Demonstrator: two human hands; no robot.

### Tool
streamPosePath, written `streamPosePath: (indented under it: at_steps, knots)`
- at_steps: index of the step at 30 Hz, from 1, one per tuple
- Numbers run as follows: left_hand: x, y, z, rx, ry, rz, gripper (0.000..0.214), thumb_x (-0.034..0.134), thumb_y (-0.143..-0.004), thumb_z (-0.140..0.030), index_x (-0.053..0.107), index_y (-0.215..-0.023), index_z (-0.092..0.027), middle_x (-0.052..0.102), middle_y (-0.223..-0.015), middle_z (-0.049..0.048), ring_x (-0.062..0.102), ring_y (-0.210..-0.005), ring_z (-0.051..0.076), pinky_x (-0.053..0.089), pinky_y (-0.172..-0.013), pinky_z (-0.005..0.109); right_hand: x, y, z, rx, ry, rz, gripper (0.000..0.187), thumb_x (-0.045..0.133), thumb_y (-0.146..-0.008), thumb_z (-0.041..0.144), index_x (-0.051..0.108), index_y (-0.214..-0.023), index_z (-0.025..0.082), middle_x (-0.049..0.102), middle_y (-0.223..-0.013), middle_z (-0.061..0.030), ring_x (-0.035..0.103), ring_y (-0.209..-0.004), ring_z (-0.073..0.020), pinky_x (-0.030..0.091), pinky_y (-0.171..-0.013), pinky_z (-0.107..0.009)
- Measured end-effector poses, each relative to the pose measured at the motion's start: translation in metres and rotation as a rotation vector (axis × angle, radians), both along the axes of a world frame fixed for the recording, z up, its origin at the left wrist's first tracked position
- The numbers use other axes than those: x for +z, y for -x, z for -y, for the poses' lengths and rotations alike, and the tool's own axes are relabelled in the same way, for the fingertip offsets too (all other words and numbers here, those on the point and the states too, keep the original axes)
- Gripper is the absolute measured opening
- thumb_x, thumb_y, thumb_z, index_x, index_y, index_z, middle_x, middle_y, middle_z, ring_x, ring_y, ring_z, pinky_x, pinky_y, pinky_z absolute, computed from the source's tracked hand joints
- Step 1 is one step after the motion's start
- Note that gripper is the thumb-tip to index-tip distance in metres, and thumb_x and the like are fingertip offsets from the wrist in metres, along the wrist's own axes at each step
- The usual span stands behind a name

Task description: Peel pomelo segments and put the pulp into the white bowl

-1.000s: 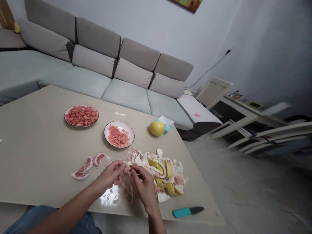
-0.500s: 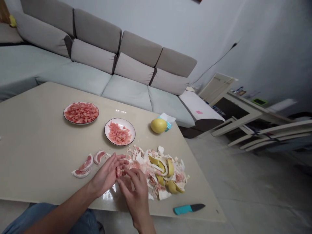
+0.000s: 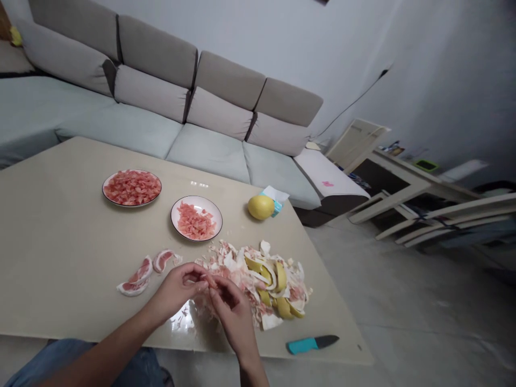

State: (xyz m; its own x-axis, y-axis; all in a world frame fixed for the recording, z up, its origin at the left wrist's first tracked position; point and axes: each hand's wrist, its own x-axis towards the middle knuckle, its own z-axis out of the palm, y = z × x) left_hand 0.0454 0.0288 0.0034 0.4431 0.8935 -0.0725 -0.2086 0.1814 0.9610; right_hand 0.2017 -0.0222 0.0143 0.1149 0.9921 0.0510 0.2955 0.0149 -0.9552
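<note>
My left hand (image 3: 179,290) and my right hand (image 3: 234,309) meet above the near part of the table, fingertips pinched together on a small piece of pink pomelo flesh (image 3: 209,280). Fingers cover most of that piece. Just beyond and to the right lies a heap of pomelo peel (image 3: 264,279), with yellow rind, white pith and thin membrane. Left of my hands rest several unpeeled pomelo segments (image 3: 139,277). A small plate (image 3: 215,207) farther back carries some pink pulp, and a fuller plate (image 3: 105,194) of pulp stands to its left.
A knife (image 3: 312,344) with a teal handle lies near the front right edge of the table (image 3: 60,236). Toward the back right, a whole yellow pomelo (image 3: 260,207) sits against a tissue pack (image 3: 277,199). Behind the table runs a grey sofa (image 3: 209,142).
My left hand has gone from stretched fingers to a pinch. Both hands have come together on the pomelo piece, and the view has shifted slightly.
</note>
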Motion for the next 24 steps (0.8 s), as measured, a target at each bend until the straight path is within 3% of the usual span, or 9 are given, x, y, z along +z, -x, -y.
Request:
streamPosePath:
  at_steps: [6, 10, 19, 22, 24]
  knots:
    - [0.005, 0.001, -0.001, 0.139, -0.240, -0.301, 0.009, 0.068, -0.075, -0.021, 0.071, -0.084, -0.019, 0.068, -0.087, 0.0055, 0.063, -0.087, 0.021, 0.048, -0.083, 0.033, 0.007, -0.004, 0.000, -0.054, -0.221, 0.186, 0.015, 0.063, -0.085, 0.027, 0.070, -0.099, 0.023, 0.068, -0.101, -0.0069, 0.062, -0.094, -0.0209, 0.051, -0.080, -0.031]
    - [0.006, 0.002, 0.001, 0.143, -0.361, -0.334, 0.011, 0.067, -0.076, -0.020, 0.074, -0.084, -0.024, 0.069, -0.088, 0.0045, 0.062, -0.089, 0.022, 0.046, -0.085, 0.033, 0.010, -0.003, -0.002, -0.026, -0.326, 0.269, 0.013, 0.062, -0.086, 0.023, 0.070, -0.096, 0.024, 0.067, -0.093, -0.0055, 0.061, -0.089, -0.0199, 0.049, -0.080, -0.032]
    - [0.013, 0.003, 0.000, 0.120, -0.282, -0.248, 0.012, 0.071, -0.073, -0.018, 0.077, -0.080, -0.025, 0.071, -0.087, 0.0057, 0.061, -0.090, 0.026, 0.043, -0.086, 0.034, 0.013, -0.006, -0.008, -0.032, -0.091, 0.013, 0.024, 0.056, -0.089, 0.035, 0.060, -0.073, 0.018, 0.059, -0.070, 0.0000, 0.056, -0.068, -0.0151, 0.045, -0.063, -0.023]
    - [0.014, 0.002, 0.000, 0.106, -0.220, -0.241, 0.009, 0.071, -0.073, -0.019, 0.075, -0.079, -0.021, 0.071, -0.086, 0.0067, 0.062, -0.089, 0.025, 0.044, -0.086, 0.034, 0.008, -0.015, -0.007, -0.080, -0.058, 0.040, 0.027, 0.059, -0.087, 0.038, 0.060, -0.069, 0.017, 0.058, -0.066, 0.0008, 0.054, -0.064, -0.0144, 0.044, -0.060, -0.023]
    - [0.013, 0.001, 0.001, 0.071, -0.157, -0.189, 0.008, 0.070, -0.074, -0.021, 0.073, -0.081, -0.019, 0.071, -0.086, 0.0076, 0.064, -0.088, 0.025, 0.046, -0.083, 0.034, 0.005, -0.020, -0.006, -0.078, -0.065, 0.090, 0.022, 0.061, -0.085, 0.037, 0.065, -0.077, 0.017, 0.063, -0.074, -0.0019, 0.058, -0.070, -0.0164, 0.047, -0.064, -0.024]
